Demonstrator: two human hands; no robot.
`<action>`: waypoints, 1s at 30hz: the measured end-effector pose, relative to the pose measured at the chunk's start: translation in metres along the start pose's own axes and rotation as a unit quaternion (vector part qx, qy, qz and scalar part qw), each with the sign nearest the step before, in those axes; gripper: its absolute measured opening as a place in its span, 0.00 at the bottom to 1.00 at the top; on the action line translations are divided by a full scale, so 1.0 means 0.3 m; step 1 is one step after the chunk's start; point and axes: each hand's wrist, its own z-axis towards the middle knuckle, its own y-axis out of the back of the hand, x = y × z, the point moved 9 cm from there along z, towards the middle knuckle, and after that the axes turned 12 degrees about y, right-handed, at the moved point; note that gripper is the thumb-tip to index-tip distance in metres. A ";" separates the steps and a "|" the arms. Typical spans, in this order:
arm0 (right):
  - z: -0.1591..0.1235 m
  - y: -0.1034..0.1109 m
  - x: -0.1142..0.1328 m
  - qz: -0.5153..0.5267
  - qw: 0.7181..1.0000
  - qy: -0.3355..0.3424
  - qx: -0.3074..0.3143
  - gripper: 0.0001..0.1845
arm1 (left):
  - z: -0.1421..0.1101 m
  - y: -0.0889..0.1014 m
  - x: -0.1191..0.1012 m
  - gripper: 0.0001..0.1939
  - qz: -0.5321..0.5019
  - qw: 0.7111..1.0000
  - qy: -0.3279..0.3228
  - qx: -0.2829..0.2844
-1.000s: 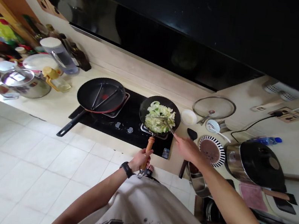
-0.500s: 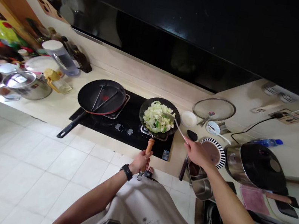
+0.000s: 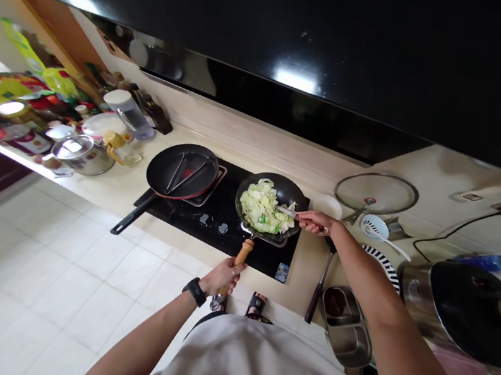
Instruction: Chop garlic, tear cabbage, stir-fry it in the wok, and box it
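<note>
Left hand: the left hand is wrapped round the wooden handle, fingers closed on it, below the wok.
Right hand: the right hand is clamped on a metal spatula, at the wok's right rim; whether the knuckles touch that rim, I cannot tell.
Wok: the wok sits at the right end of the black cooktop, its handle towards the person.
Cabbage: the chopped cabbage, pale with 1 or 2 brighter green bits, is heaped in the wok, mostly left and front; the dark back wall is bare.
Spatula blade: its end meets the heap from the right; the tip is buried, so its angle is unclear.
Stirring well: a firm left grip should steady the wok while the blade slides low along the bottom, lifts and folds pieces over. Spreading them towards the bare back should even the heat. Short strokes near the left rim would spare spills; the right fingers are best held clear of hot metal.
Frying pan: the frying pan stands left of the wok, apart, with a metal rack inside.
Lid: the glass lid leans behind, to the right.
</note>
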 end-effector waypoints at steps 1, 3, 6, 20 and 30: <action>-0.001 -0.020 0.014 -0.016 1.000 0.012 0.008 0.12 | -0.013 0.009 -0.012 0.25 0.002 1.000 0.001 -0.003; -0.022 -0.071 0.026 -0.081 0.996 0.046 0.010 0.18 | -0.040 0.017 -0.038 0.25 -0.001 1.000 0.004 -0.011; -0.100 -0.155 0.007 -0.252 0.961 0.110 -0.031 0.24 | -0.074 0.006 -0.068 0.25 -0.017 1.000 0.009 -0.016; -0.511 -0.317 -0.079 -0.750 0.648 0.119 -0.061 0.32 | -0.032 -0.102 -0.021 0.22 -0.077 0.997 -0.001 -0.005; -0.219 -0.232 -0.006 -0.663 0.719 0.098 -0.185 0.28 | 0.003 -0.095 0.014 0.22 -0.044 0.999 -0.021 -0.012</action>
